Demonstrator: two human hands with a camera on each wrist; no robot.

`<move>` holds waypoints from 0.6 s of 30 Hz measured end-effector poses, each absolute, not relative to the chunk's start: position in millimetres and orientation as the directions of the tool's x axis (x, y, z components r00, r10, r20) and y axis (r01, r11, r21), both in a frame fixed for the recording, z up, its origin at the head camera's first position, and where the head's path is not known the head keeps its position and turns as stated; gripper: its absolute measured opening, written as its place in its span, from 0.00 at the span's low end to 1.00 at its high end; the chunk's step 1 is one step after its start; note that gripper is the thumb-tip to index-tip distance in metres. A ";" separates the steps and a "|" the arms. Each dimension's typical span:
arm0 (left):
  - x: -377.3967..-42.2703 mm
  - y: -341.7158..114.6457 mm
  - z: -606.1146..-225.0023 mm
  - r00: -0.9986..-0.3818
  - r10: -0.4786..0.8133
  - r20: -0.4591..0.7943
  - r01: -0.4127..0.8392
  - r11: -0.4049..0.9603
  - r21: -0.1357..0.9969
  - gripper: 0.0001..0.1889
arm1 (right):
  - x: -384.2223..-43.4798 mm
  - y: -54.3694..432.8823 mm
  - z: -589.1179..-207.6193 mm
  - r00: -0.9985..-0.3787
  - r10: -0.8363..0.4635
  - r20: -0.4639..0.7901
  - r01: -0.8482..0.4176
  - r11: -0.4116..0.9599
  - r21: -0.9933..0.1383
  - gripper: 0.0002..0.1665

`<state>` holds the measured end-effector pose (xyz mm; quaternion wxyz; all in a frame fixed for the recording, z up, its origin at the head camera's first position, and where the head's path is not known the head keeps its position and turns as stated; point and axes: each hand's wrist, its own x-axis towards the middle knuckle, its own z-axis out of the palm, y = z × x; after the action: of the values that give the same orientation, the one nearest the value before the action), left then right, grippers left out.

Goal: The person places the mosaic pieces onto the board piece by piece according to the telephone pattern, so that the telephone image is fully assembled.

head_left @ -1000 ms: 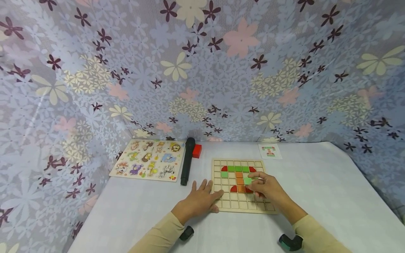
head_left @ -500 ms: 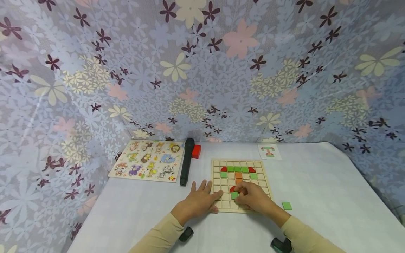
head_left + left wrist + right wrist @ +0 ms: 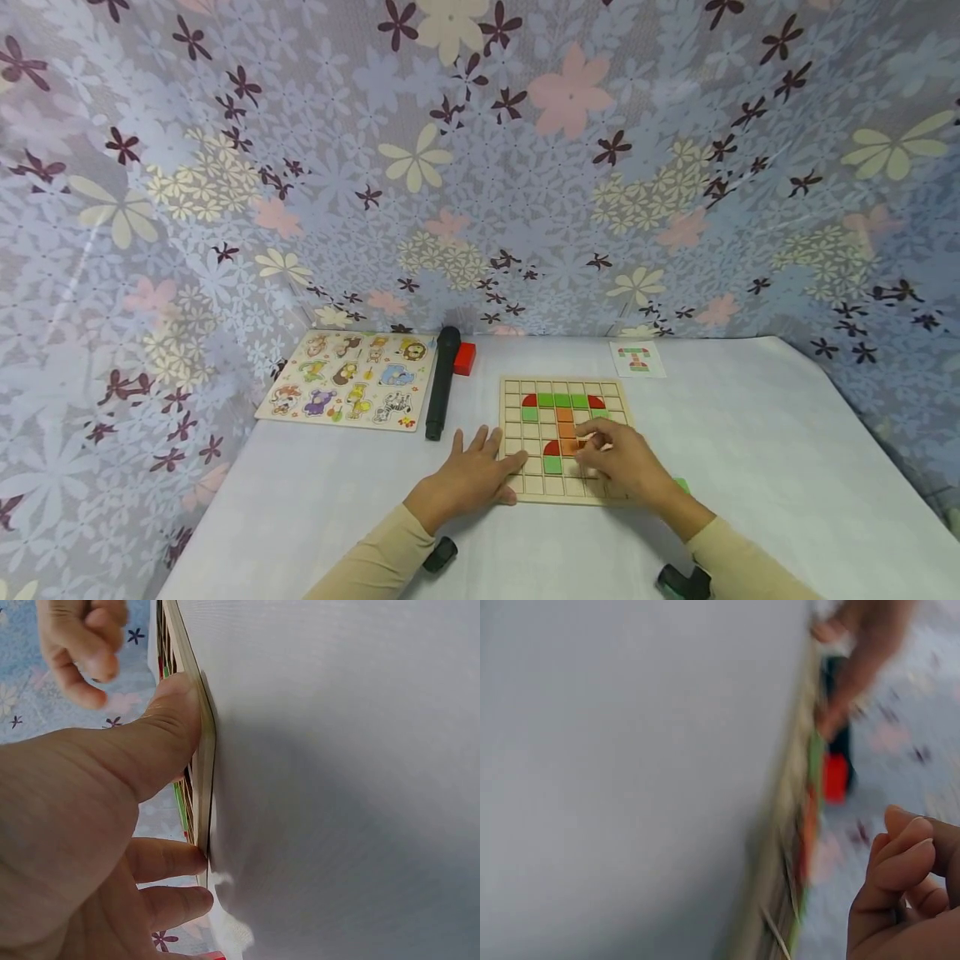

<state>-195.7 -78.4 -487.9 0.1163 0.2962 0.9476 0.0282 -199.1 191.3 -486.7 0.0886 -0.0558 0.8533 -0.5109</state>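
A square wooden grid board lies on the table, carrying red quarter-round tiles, green square tiles and a column of orange tiles. My left hand rests at its left edge, fingers spread on the table and thumb over the frame. Above the board's right part is my right hand, fingers loosely curled and nothing between them in the right wrist view. Left of its fingertips, a green tile sits below the lower-left red tile. Another green tile lies on the table, partly hidden by my right wrist.
At the back right is a pattern card. An animal puzzle board lies on the left, beside a black microphone and a red block. A patterned curtain hangs behind the table.
My right hand set one green tile at the upper right, then another at the lower left of the pattern. It has since let go and moved right. My left hand stays put.
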 end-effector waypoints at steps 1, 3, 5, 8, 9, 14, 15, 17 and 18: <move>-195.5 -78.7 -487.7 -0.797 0.569 -0.203 0.555 0.823 0.124 0.36 | -198.9 200.6 -482.6 -0.982 -0.169 -0.087 0.004 0.443 -0.896 0.21; -195.1 -79.0 -486.7 -0.797 0.569 -0.203 0.555 0.822 0.125 0.36 | -198.5 221.7 -474.4 -0.988 -0.135 -0.078 0.020 0.386 -0.922 0.24; -194.9 -79.3 -485.2 -0.798 0.566 -0.205 0.551 0.824 0.129 0.36 | -197.0 243.8 -466.5 -0.991 -0.102 -0.082 0.043 0.345 -0.938 0.26; -195.6 -79.3 -484.1 -0.802 0.561 -0.204 0.545 0.828 0.134 0.36 | -193.1 275.7 -460.8 -0.993 -0.066 -0.099 0.072 0.326 -0.943 0.27; -195.7 -79.3 -484.1 -0.803 0.560 -0.205 0.543 0.829 0.136 0.36 | -191.2 285.4 -461.1 -0.992 -0.058 -0.109 0.085 0.323 -0.943 0.27; -195.2 -78.8 -486.0 -0.800 0.560 -0.214 0.538 0.828 0.157 0.36 | -180.3 319.5 -472.8 -0.973 -0.016 -0.228 0.212 0.313 -0.926 0.31; -195.1 -78.7 -486.4 -0.799 0.561 -0.215 0.539 0.828 0.157 0.36 | -178.4 323.1 -475.8 -0.967 -0.016 -0.254 0.237 0.313 -0.920 0.33; -195.0 -78.4 -486.9 -0.799 0.562 -0.214 0.541 0.827 0.154 0.36 | -175.1 327.8 -480.9 -0.952 -0.024 -0.307 0.282 0.326 -0.902 0.37; -195.2 -78.2 -487.1 -0.799 0.563 -0.211 0.543 0.826 0.148 0.36 | -174.0 329.0 -483.1 -0.944 -0.028 -0.328 0.299 0.342 -0.891 0.39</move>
<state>-195.2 -78.2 -487.1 0.1238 0.2919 0.9476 0.0400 -174.0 329.0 -483.1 0.1440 0.0842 0.8064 -0.5674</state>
